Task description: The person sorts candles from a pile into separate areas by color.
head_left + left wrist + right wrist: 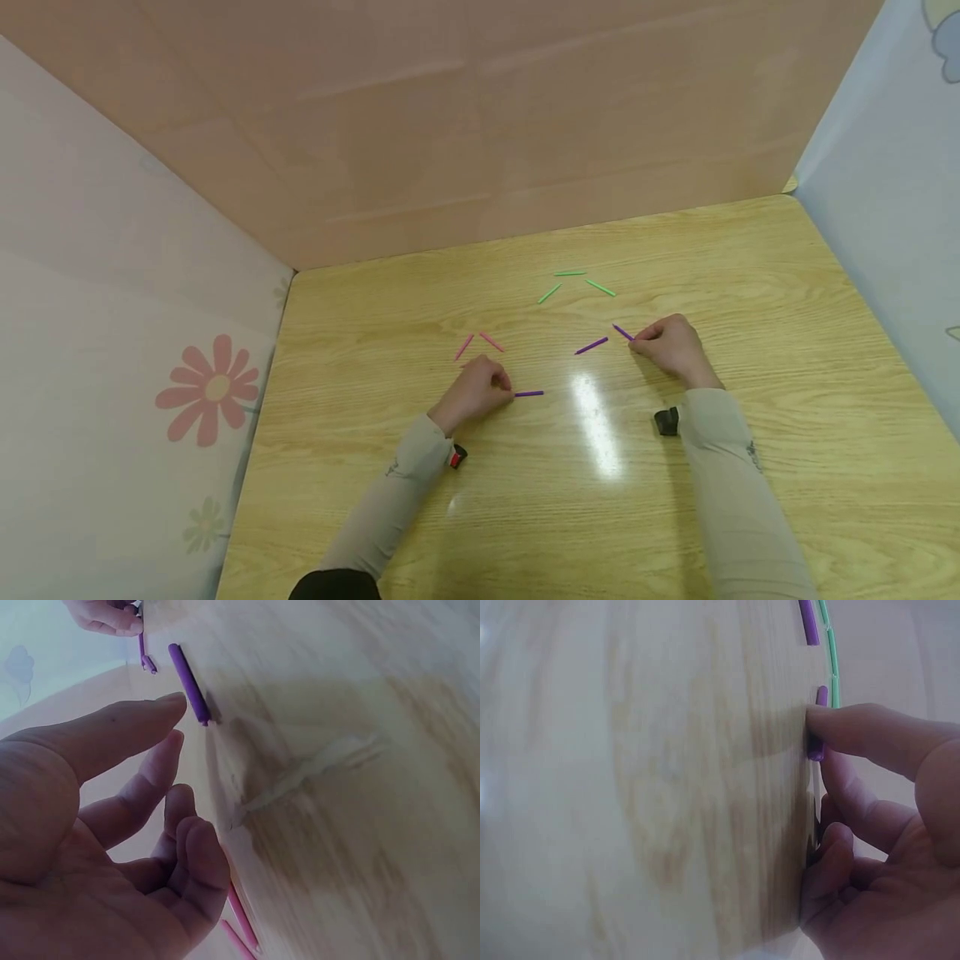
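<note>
On the wooden table, my right hand [675, 346] pinches the near end of a slim purple stick [622, 332] between thumb and forefinger; the right wrist view shows the thumb on this stick [822, 694]. A second purple stick [592, 346] lies slanted just to its left. My left hand [474, 392] is beside a third purple stick [529, 393]. In the left wrist view that stick [189, 682] lies on the tabletop just past the thumb tip, with thumb and forefinger slightly apart and the other fingers loosely bent.
Two pink sticks [464, 347] lean together beyond my left hand, which partly covers another pink piece. Farther back, three green sticks [570, 273] form an open arch. A tan panel [480, 125] closes the table's far side, with pale walls [90, 333] at left and right.
</note>
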### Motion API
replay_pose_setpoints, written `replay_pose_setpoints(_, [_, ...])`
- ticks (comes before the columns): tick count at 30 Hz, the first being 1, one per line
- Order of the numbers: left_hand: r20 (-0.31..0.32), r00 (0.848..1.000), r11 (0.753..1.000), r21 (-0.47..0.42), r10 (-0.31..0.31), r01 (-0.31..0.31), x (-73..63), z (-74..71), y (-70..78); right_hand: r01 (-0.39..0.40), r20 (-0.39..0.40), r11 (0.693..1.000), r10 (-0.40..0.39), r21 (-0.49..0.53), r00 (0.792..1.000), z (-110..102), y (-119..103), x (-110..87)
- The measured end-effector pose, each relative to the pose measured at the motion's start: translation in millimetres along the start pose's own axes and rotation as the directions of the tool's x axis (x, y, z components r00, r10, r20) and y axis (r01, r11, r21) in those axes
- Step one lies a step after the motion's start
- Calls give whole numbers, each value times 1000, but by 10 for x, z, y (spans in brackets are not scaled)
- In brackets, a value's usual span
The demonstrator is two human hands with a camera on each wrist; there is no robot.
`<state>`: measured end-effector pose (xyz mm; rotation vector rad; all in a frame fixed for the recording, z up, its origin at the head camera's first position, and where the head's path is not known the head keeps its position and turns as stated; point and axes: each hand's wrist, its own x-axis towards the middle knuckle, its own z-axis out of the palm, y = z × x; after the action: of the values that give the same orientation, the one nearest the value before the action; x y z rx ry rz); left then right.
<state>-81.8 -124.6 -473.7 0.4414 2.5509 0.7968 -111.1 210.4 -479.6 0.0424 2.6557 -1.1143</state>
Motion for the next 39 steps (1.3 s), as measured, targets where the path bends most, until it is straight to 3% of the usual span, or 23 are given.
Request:
replay_pose_setpoints(6, [-6, 1000, 999, 45, 30, -30, 13, 38, 19, 3, 0, 1000, -3, -2, 1000, -1, -9, -3])
replay_pose_setpoints(16, [-4, 1000, 990, 141, 17, -16, 51, 80, 16, -8, 7, 1000, 8, 2, 1000, 8, 8, -2])
replay_pose_setpoints(27, [68, 995, 980, 178, 74, -85, 90, 14, 26, -8, 12, 1000, 8, -1, 1000, 10, 8, -3])
replay_pose_setpoints(33, [89, 994, 982, 169, 70, -84, 91, -2, 29, 3, 7, 1000, -3, -4, 1000, 10, 7, 3])
replay_pose_setpoints(39, [93, 991, 963, 246, 94, -114, 69, -1, 35, 0, 6, 1000, 0, 3, 1000, 12, -8, -5])
